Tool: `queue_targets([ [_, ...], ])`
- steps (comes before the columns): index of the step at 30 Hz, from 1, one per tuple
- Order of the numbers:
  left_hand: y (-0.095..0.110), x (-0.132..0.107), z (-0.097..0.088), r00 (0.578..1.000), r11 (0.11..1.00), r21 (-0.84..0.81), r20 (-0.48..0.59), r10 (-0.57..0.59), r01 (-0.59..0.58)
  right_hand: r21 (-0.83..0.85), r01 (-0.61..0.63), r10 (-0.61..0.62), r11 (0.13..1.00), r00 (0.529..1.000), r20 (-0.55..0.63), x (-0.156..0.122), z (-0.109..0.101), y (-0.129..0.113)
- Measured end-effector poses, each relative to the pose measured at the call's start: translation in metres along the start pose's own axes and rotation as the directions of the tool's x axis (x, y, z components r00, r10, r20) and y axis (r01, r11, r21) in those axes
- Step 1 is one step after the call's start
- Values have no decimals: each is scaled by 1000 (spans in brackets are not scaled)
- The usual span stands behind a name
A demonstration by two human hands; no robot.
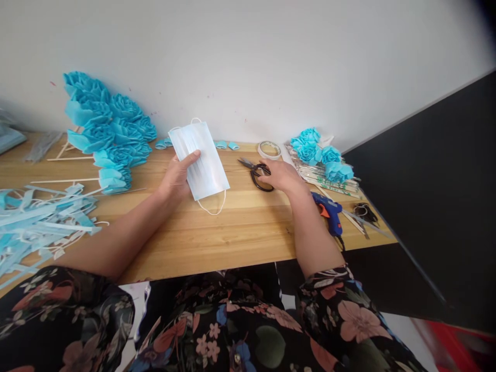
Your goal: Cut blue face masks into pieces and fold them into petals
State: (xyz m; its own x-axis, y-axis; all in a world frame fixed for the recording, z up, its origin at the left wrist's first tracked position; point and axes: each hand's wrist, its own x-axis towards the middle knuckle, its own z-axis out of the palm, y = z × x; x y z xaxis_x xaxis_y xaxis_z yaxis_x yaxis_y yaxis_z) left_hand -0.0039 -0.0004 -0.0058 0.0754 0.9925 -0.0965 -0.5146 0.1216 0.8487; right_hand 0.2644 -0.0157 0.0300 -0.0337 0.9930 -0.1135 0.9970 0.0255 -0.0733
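My left hand (176, 175) holds a light blue face mask (201, 157) by its left edge, lifted over the wooden table (232, 227); one white ear loop hangs below it. To the right, my right hand (281, 175) rests on black scissors (256, 170) lying on the table, fingers curled around the handles while the blades point left.
A heap of blue fabric roses on sticks (108, 129) lies at back left, cut mask strips (39, 217) at the left edge. A tape roll (269, 149), more roses on a packet (321, 152), a blue glue gun (329, 212) and another pair of scissors (364, 213) lie at right.
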Motion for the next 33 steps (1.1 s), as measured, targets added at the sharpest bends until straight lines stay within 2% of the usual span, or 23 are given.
queue_targets([
  [5,0,0,0,999,999,36,-6,37,-37,61,22,-19,998,999,-48,4,3,8],
  [7,0,1,-2,999,999,44,-1,32,-32,165,64,-39,984,988,-150,7,4,14],
  [9,-1,2,-3,1000,998,55,10,24,-24,342,140,-42,929,959,-279,9,3,18],
  [11,-1,3,-3,1000,998,64,18,10,-11,567,240,-31,788,935,-353,11,2,18],
  [13,0,2,-3,1000,997,70,22,-11,10,767,316,-36,558,933,-359,11,2,13],
  [15,2,0,-1,999,996,85,33,-27,24,886,325,-63,331,944,-322,9,2,5],
  [17,4,-3,1,998,993,112,50,-27,21,937,284,-147,204,955,-258,4,1,-2],
  [19,7,-4,2,997,989,147,74,-18,7,950,251,-247,187,948,-201,-2,-1,-6],
  [24,13,-3,-1,993,968,251,113,-40,10,901,273,-415,337,902,-118,-11,-7,-9],
  [27,15,-2,-3,990,951,307,121,-78,38,892,265,-433,366,897,-89,-12,-8,-11],
  [33,16,-5,-1,977,922,373,139,-160,98,912,247,-383,328,917,-111,-10,-4,-14],
])
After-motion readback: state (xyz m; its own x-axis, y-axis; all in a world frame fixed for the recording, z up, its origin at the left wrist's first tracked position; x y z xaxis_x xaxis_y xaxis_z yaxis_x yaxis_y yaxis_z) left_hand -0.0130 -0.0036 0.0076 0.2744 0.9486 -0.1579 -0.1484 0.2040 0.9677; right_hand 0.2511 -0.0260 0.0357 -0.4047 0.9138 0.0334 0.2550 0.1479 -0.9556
